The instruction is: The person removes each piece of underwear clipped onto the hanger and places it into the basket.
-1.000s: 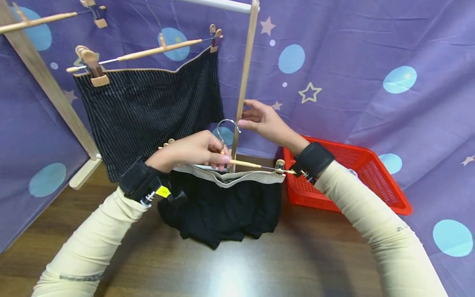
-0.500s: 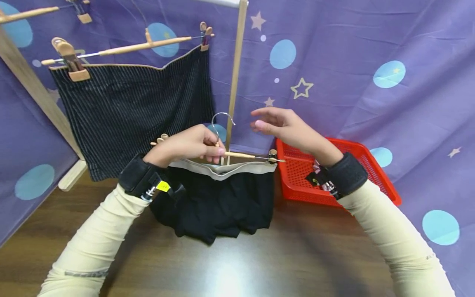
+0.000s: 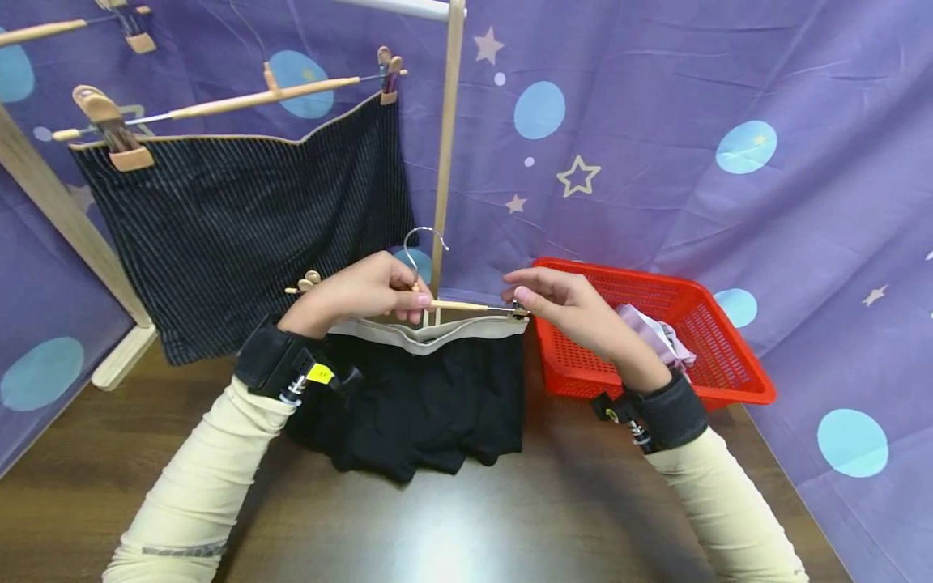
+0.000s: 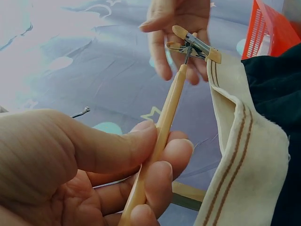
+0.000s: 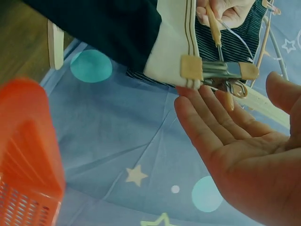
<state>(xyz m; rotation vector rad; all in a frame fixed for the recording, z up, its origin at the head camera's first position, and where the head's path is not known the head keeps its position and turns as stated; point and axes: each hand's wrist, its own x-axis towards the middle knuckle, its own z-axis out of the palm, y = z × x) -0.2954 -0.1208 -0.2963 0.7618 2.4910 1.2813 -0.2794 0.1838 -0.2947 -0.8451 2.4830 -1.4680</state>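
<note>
My left hand [image 3: 368, 291] grips the wooden bar [image 3: 461, 305] of a clip hanger, just beside its metal hook [image 3: 405, 243]. From the hanger hangs a black garment [image 3: 430, 405] with a cream waistband [image 3: 484, 327]. At the right end a clip [image 5: 218, 70] bites the waistband's corner. Close to that clip, my right hand [image 3: 576, 312] has its fingers extended, palm turned to the bar's end; in the right wrist view its fingertips [image 5: 186, 101] lie behind or beside the clip, and contact cannot be made out. The left clip [image 3: 309, 280] is partly hidden behind my left wrist.
A red basket [image 3: 736, 348] with a pinkish cloth [image 3: 656, 332] inside stands to the right. On the left, a dark striped cloth [image 3: 255, 194] hangs clipped to another hanger on a rack with a wooden post [image 3: 446, 146]. A purple patterned curtain [image 3: 641, 97] backs everything.
My right hand has come away from the rack post, moved right, then down to the hanger's right clip. The left hand keeps its grip on the bar. The head view has shifted slightly rightward.
</note>
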